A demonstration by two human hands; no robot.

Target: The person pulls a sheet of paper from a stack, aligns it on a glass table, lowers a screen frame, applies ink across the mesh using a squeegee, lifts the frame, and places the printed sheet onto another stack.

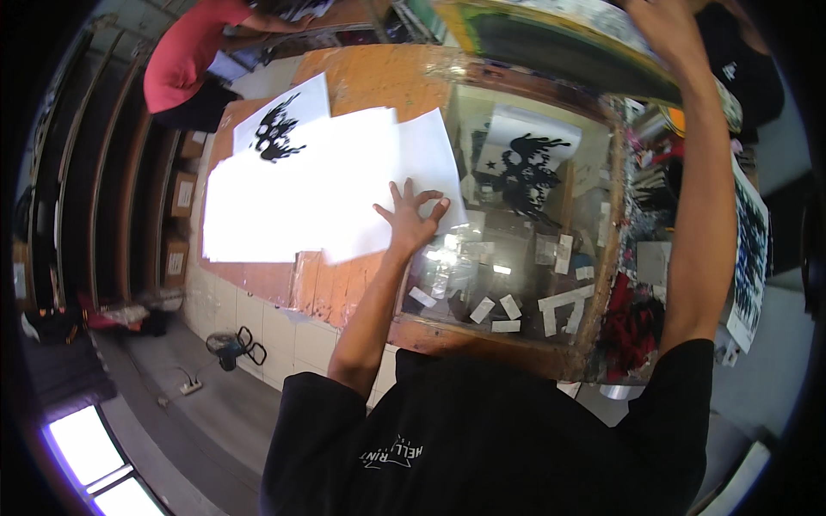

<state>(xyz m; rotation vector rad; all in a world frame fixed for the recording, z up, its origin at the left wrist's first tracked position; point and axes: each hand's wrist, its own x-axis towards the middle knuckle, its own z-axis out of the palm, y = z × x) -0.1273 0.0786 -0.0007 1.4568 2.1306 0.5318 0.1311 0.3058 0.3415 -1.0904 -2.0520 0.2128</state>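
My left hand is over the right side of a stack of white paper sheets. Its thumb and forefinger come together in a pinch at the lower edge of the rightmost sheet of paper, while the other fingers spread over the white. High at the upper right, my right hand grips the right end of a raised screen printing frame; its fingertips are partly cut off. Below the frame, a sheet with a black splash-like print shows on a glass-topped table marked with pale tape pieces.
Another black-printed sheet lies beyond the stack on the wooden table. A person in a red shirt bends over another table at far left. Cluttered supplies and red cloth lie at right; a dark-clothed person stands beyond.
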